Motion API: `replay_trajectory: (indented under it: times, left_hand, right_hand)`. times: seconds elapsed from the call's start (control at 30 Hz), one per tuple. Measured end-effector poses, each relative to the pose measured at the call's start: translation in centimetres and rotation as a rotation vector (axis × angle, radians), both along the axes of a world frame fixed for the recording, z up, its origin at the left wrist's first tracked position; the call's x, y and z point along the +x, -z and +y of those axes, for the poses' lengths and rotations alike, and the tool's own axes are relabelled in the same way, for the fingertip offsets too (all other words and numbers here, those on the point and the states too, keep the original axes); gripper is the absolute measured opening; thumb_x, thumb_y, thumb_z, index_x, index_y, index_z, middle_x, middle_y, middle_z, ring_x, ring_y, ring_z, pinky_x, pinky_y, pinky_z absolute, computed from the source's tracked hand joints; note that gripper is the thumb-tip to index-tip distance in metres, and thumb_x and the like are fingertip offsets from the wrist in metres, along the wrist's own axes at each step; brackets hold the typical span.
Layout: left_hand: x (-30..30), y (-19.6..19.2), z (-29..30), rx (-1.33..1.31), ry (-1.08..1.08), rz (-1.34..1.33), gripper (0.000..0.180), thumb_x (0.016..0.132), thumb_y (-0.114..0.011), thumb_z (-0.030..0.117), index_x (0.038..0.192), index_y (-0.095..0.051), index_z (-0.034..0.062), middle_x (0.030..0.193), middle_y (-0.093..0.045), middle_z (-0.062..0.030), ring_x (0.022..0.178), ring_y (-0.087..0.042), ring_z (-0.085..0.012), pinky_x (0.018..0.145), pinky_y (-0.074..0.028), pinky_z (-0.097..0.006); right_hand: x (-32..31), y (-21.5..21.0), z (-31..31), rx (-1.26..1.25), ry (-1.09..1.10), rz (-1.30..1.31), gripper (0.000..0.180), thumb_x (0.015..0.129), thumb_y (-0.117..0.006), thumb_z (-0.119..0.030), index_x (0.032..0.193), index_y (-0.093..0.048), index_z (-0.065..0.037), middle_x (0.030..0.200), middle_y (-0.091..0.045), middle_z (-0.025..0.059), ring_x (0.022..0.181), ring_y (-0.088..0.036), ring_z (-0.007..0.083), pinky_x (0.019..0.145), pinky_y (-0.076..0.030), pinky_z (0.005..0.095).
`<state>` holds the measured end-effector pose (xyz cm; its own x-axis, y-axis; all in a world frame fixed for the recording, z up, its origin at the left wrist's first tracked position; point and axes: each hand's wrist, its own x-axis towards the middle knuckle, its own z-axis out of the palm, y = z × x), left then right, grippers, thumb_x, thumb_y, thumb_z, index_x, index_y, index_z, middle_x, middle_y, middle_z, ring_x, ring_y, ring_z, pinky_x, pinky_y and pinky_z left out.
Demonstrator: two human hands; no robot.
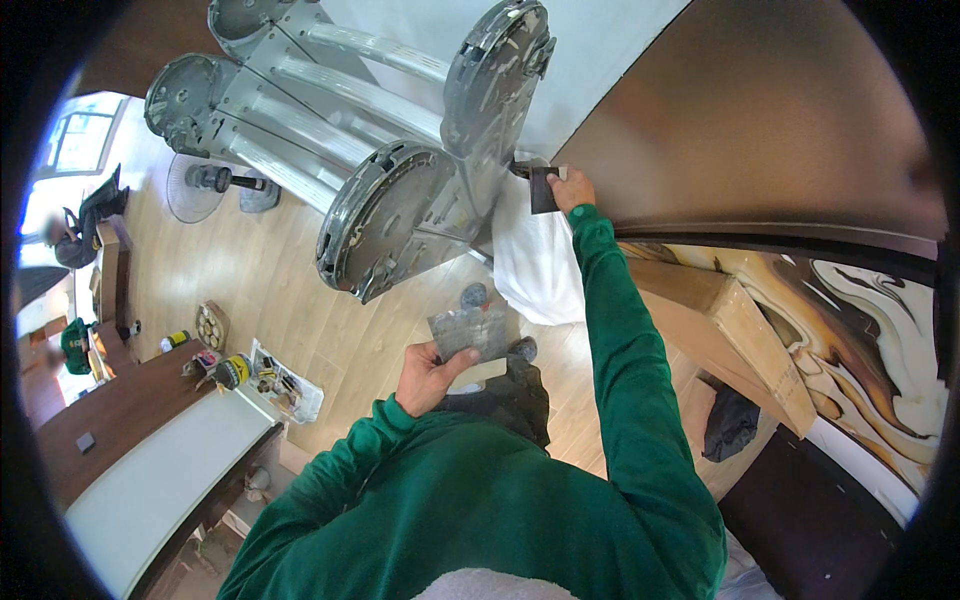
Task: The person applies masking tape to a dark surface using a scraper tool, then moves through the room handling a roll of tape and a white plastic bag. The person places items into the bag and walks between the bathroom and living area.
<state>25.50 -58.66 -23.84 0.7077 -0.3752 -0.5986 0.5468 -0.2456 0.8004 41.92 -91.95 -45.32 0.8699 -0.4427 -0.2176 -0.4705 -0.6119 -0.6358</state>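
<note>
In front of my body, my left hand [432, 378] grips a wide putty knife [470, 332] with a grey, smeared square blade and a pale handle edge. My right hand [572, 188] reaches far forward, closed on a small dark scraper [543, 190]. That scraper is beside the lower edge of the brown panel [740, 130], above a white draped cloth [540, 255]. Whether its blade touches the panel I cannot tell.
A folding metal ladder [320, 110] with large round hinges stands close ahead on the left. A cardboard box [735, 330] leans by the marbled panel [870, 340] at right. Tubs and tools [285, 380] lie near the counter [180, 490]. A fan [205, 180] stands farther off; people are at far left.
</note>
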Motion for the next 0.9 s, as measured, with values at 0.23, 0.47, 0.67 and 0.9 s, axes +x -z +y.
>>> replay_trajectory:
  times: [0.23, 0.47, 0.67, 0.9]
  left_hand:
    - [-0.3, 0.4, 0.9, -0.059, -0.120, -0.019, 0.021, 0.086, -0.070, 0.013, 0.100, -0.070, -0.0028, 0.090, -0.071, -0.0033, 0.080, -0.058, -0.0067, 0.073, -0.048, -0.024]
    - [0.4, 0.8, 0.6, -0.061, -0.086, 0.038, 0.021, 0.086, -0.070, 0.013, 0.100, -0.070, -0.0030, 0.087, -0.070, -0.0028, 0.077, -0.058, -0.0066, 0.071, -0.048, -0.025]
    - [0.9, 1.0, 0.2, -0.072, -0.063, 0.015, 0.020, 0.087, -0.068, 0.013, 0.099, -0.069, -0.0036, 0.087, -0.070, -0.0040, 0.076, -0.059, -0.0078, 0.070, -0.049, -0.025]
    - [1.3, 1.0, 0.9, -0.059, -0.077, 0.008, 0.020, 0.087, -0.067, 0.011, 0.101, -0.069, -0.0036, 0.089, -0.071, -0.0064, 0.075, -0.062, -0.0096, 0.069, -0.051, -0.027]
  right_hand:
    - [-2.6, 5.4, -0.9, 0.217, 0.218, 0.132, 0.050, 0.070, -0.072, -0.033, 0.098, -0.065, 0.007, 0.100, -0.065, 0.0277, 0.097, -0.063, 0.0401, 0.087, -0.049, 0.0428]
    - [-6.2, 1.4, 1.6, -0.017, -0.017, 0.118, 0.036, 0.079, -0.064, -0.031, 0.105, -0.063, -0.006, 0.100, -0.065, 0.0236, 0.095, -0.062, 0.0416, 0.085, -0.049, 0.0471]
    - [-3.5, -2.6, 3.6, -0.274, -0.290, 0.057, 0.022, 0.087, -0.055, -0.028, 0.102, -0.059, -0.012, 0.092, -0.066, 0.0184, 0.085, -0.063, 0.0396, 0.075, -0.049, 0.0520]
    - [-0.9, -1.5, 0.9, -0.098, 0.023, 0.026, 0.039, 0.082, -0.061, -0.034, 0.108, -0.064, -0.006, 0.096, -0.066, 0.0248, 0.092, -0.062, 0.0427, 0.083, -0.049, 0.0492]
